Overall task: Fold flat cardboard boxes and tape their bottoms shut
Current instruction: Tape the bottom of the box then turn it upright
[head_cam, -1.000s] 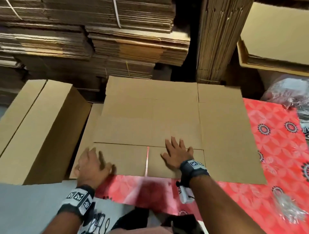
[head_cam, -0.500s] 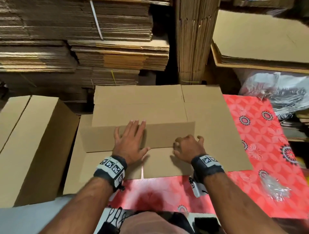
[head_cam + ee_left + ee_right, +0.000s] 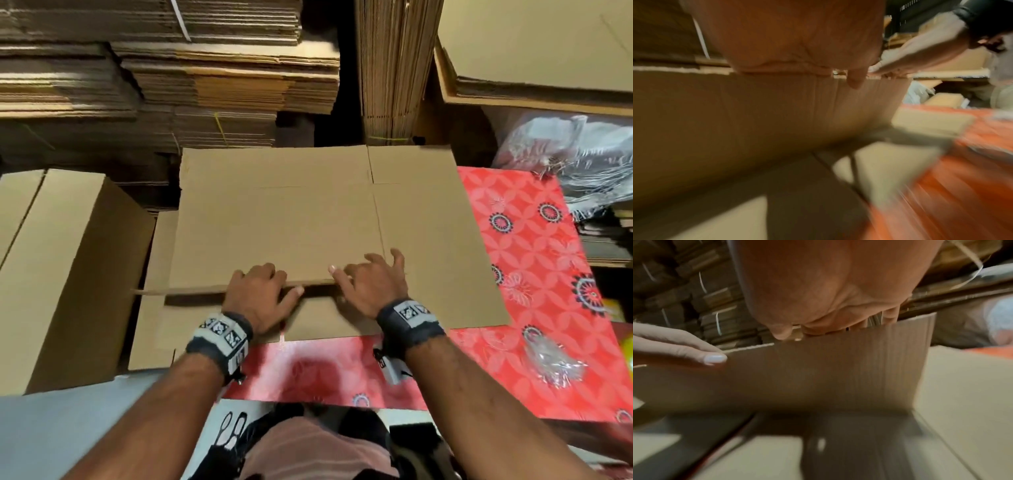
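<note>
both grips clamp the near edge of the flat cardboard box (image 3: 291, 219): left hand (image 3: 258, 296) at 7 o'clock, right hand (image 3: 371, 286) at 5 o'clock, fingers curled over it. the box lies mid-bench on the red patterned cloth (image 3: 534, 260), an assembled box (image 3: 68, 260) at 9 o'clock, stacked cardboard (image 3: 205, 68) at 12.

Flat brown cardboard box (image 3: 291, 222) on red cloth, its near flap raised upright.

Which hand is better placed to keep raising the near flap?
Left hand: it grips the flap edge nearer its middle, thumb beneath. The right hand holds near the crease.
</note>
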The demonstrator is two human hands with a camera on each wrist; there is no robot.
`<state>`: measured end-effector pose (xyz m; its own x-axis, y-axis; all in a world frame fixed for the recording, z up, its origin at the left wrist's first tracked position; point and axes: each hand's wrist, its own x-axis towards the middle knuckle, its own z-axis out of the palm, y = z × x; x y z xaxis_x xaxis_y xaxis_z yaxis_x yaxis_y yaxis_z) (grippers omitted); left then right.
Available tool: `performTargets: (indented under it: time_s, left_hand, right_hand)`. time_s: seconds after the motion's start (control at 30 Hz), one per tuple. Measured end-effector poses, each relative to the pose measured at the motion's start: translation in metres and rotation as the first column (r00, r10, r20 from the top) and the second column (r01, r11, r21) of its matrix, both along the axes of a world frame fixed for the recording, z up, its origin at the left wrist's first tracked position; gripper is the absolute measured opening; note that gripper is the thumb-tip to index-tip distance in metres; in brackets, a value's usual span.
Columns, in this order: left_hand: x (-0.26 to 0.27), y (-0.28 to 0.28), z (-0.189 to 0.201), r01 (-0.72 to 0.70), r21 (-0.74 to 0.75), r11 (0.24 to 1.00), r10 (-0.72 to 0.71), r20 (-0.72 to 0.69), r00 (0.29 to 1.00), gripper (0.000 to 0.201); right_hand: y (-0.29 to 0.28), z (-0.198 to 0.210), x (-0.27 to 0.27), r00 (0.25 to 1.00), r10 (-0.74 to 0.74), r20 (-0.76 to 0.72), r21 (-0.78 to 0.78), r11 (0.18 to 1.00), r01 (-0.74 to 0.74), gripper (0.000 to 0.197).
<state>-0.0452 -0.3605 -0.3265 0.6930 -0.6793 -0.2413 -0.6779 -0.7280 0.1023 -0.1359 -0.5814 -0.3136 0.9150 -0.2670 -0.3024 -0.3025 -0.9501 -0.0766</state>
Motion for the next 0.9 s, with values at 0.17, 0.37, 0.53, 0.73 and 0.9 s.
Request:
performTargets:
  time_s: [0.17, 0.37, 0.53, 0.73, 0.9]
  left_hand:
    - [-0.064, 0.035, -0.064, 0.043, 0.24, 0.97, 0.025, -0.274, 0.961, 0.087]
    - [-0.054, 0.033, -0.066, 0.043, 0.216, 0.975, 0.033, -0.335, 0.942, 0.09]
    - [-0.044, 0.037, -0.061, 0.062, 0.174, 0.983, 0.004, -0.355, 0.935, 0.089]
    - [-0.037, 0.036, -0.051, 0.094, 0.204, 0.974, -0.01, -0.379, 0.925, 0.089]
    - [-0.018, 0.031, -0.024, 0.066, 0.204, 0.977, 0.01, -0.35, 0.937, 0.078]
  right_hand:
    - [0.012, -0.069, -0.073, 0.95, 0.064, -0.307, 0.145, 0.989, -0.02, 0.076]
    - [0.003, -0.067, -0.072, 0.906, -0.411, -0.103, 0.27, 0.865, 0.424, 0.086]
    - [-0.005, -0.06, -0.083, 0.12, -0.925, -0.36, 0.65, -0.157, 0.744, 0.074]
    - [-0.021, -0.06, -0.092, -0.203, -0.764, -0.613, 0.712, -0.645, 0.278, 0.036]
    - [-0.034, -0.049, -0.096, -0.099, -0.688, -0.719, 0.68, -0.725, 0.104, 0.032]
